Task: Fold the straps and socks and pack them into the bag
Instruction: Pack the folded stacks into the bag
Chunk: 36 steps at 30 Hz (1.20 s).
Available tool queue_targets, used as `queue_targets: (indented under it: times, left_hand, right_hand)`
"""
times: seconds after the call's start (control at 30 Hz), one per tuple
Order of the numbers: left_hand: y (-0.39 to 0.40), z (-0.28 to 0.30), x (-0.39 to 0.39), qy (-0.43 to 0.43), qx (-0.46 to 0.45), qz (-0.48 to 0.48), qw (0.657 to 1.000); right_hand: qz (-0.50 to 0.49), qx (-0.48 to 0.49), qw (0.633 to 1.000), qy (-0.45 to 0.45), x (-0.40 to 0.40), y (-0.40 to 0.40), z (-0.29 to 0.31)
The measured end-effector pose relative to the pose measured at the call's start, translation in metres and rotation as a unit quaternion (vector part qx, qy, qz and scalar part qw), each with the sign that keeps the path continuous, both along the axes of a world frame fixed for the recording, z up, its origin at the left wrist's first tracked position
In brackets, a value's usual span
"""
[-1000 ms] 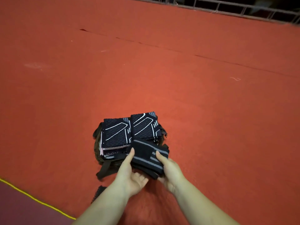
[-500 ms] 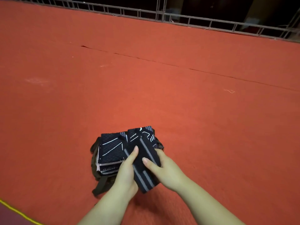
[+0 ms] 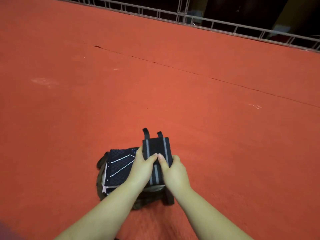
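both hands (image 3: 160, 168) grip folded strap (image 3: 156, 148), over bag (image 3: 102, 160)

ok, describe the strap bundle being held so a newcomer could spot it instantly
On the wide red carpet, find the dark bag in the lower centre. The folded strap bundle sits over its right side, gripped by the left hand and right hand, thumbs meeting on top. Unlike the neighbouring folded socks with thin white angular lines, it has plain grey lengthwise stripes and two loops at its far end.
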State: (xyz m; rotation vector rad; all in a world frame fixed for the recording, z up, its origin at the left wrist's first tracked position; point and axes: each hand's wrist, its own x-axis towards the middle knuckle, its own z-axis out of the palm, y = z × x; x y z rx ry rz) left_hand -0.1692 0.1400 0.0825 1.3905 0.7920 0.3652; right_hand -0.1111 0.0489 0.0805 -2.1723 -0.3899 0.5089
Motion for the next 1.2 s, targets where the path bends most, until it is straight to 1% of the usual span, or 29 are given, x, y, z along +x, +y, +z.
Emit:
queue_targets:
  times: [0.1,0.17,0.27,0.3,0.37,0.4,0.43,0.53,0.63,0.7,0.77,0.83,0.9,0.97,1.03,1.07,1.13,1.17,1.2]
  left_hand:
    - [0.012,-0.015,0.015,0.016,0.074,-0.03,0.997]
    - [0.018,-0.03,0.022,0.036,0.1,-0.053,0.993]
    - [0.024,-0.048,0.026,0.122,0.15,-0.087,0.977]
    - [0.025,-0.055,0.026,0.148,0.187,-0.092,0.967]
    - [0.027,-0.061,0.025,0.2,0.284,-0.11,0.931]
    - [0.028,-0.065,0.024,0.218,0.325,-0.12,0.912]
    - [0.029,-0.068,0.023,0.224,0.356,-0.13,0.898]
    - [0.036,-0.079,0.021,0.236,0.411,-0.178,0.862]
    - [0.046,-0.083,0.02,0.258,0.412,-0.219,0.846]
    - [0.05,-0.079,0.019,0.248,0.413,-0.223,0.848]
    - [0.05,-0.073,0.013,0.216,0.415,-0.205,0.86]
    - [0.048,-0.069,-0.001,0.183,0.407,-0.176,0.877]
    - [0.044,-0.068,-0.027,0.143,0.398,-0.148,0.894]
    - [0.04,-0.069,-0.062,0.11,0.405,-0.118,0.9]
    - [0.036,-0.077,-0.1,0.098,0.422,-0.081,0.898]
    - [0.033,-0.081,-0.117,0.109,0.412,-0.059,0.903]
    - [0.03,-0.091,-0.149,0.167,0.352,-0.039,0.92]
    - [0.03,-0.101,-0.163,0.214,0.314,-0.045,0.924]
    - [0.032,-0.114,-0.175,0.267,0.276,-0.058,0.922]
  right_hand:
    - [-0.024,-0.021,0.999,-0.009,0.012,0.019,-0.014]
    - [-0.028,-0.046,0.998,-0.03,0.018,0.026,-0.024]
    - [0.013,-0.097,0.993,-0.066,0.019,0.029,-0.042]
    - [0.039,-0.117,0.989,-0.086,0.017,0.029,-0.048]
    - [0.082,-0.162,0.968,-0.172,0.015,0.027,-0.059]
    - [0.093,-0.18,0.955,-0.216,0.015,0.026,-0.065]
    - [0.103,-0.191,0.946,-0.242,0.017,0.026,-0.07]
    - [0.16,-0.228,0.934,-0.223,0.026,0.023,-0.079]
    - [0.19,-0.254,0.927,-0.201,0.034,0.021,-0.075]
    - [0.197,-0.249,0.926,-0.203,0.034,0.021,-0.069]
    - [0.199,-0.225,0.929,-0.214,0.028,0.019,-0.062]
    - [0.185,-0.167,0.94,-0.233,0.018,0.013,-0.058]
    - [0.156,-0.104,0.94,-0.286,0.002,0.003,-0.06]
    - [0.139,-0.051,0.927,-0.346,-0.015,-0.009,-0.066]
    - [0.155,-0.023,0.924,-0.35,-0.035,-0.019,-0.074]
    - [0.166,-0.018,0.927,-0.335,-0.046,-0.023,-0.078]
    - [0.188,-0.038,0.938,-0.288,-0.065,-0.029,-0.087]
    - [0.199,-0.056,0.947,-0.245,-0.074,-0.031,-0.089]
    - [0.208,-0.072,0.959,-0.179,-0.083,-0.031,-0.093]
